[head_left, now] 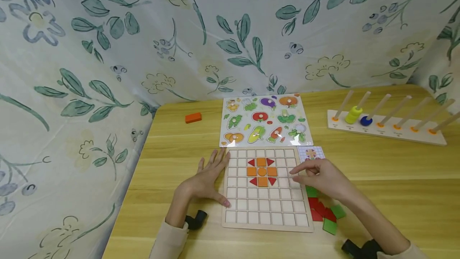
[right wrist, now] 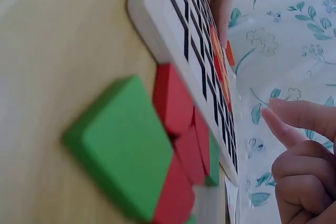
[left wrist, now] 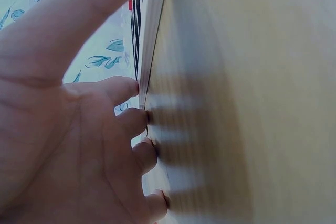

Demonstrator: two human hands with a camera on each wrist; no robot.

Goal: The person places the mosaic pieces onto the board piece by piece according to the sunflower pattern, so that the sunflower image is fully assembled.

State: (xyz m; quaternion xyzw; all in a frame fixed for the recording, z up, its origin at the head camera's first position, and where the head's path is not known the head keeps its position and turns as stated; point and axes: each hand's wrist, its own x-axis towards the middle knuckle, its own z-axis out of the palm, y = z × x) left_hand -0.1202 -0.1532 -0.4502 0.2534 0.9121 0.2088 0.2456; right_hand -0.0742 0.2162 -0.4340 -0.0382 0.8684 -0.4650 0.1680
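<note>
A white grid board (head_left: 266, 207) lies on the wooden table (head_left: 172, 143), with a small pattern of orange and red tiles (head_left: 262, 172) in its upper middle. My left hand (head_left: 210, 175) rests flat on the table against the board's left edge (left wrist: 155, 30), fingers (left wrist: 131, 124) spread and the thumb on the board's rim. My right hand (head_left: 316, 173) hovers over the board's right edge, index finger (right wrist: 286, 119) extended, the other fingers curled, holding nothing. Below it loose green tiles (right wrist: 123, 145) and red tiles (right wrist: 176, 103) lie beside the board (right wrist: 173, 19).
A vegetable peg puzzle (head_left: 264, 121) lies behind the board, with a small pattern card (head_left: 310, 154) at the board's top right corner. An orange block (head_left: 193, 118) sits at the back left. A peg rack (head_left: 388, 131) with yellow rings (head_left: 353, 114) and a blue bead (head_left: 365, 121) stands at the right. A floral cloth hangs behind.
</note>
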